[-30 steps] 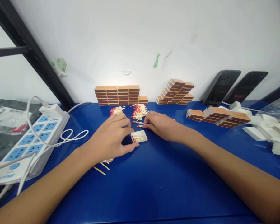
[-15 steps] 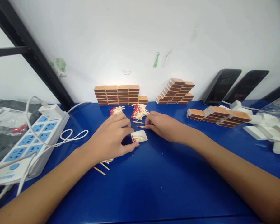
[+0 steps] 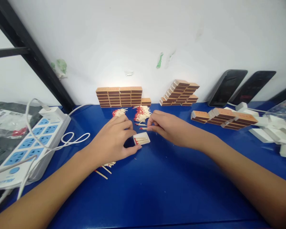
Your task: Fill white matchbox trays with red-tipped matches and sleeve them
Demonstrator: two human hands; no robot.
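A small white matchbox tray (image 3: pixel 146 137) with several red-tipped matches (image 3: pixel 141 141) inside lies on the blue table. My left hand (image 3: pixel 115 138) grips the tray's left end, thumb at the near side and fingers at the far side. Just beyond the tray, my right hand (image 3: pixel 160 125) pinches a single match (image 3: pixel 143 128), its red head pointing left. A heap of matches (image 3: pixel 142 114) lies past my right fingertips. Another match pile (image 3: pixel 119 112) is partly hidden behind my left hand, and more loose matches (image 3: pixel 103 171) show under my left wrist.
Closed matchboxes stand stacked along the wall (image 3: pixel 120 97), with a stepped stack (image 3: pixel 180 93) and a lower row (image 3: pixel 224 118) to the right. White trays (image 3: pixel 274 130) pile up at far right near two phones (image 3: pixel 228 87). A power strip (image 3: pixel 35 143) with white cables lies left.
The right hand has shifted slightly, with the pinched match now a little farther left and away from me. My left hand stays on the tray, which has barely moved.
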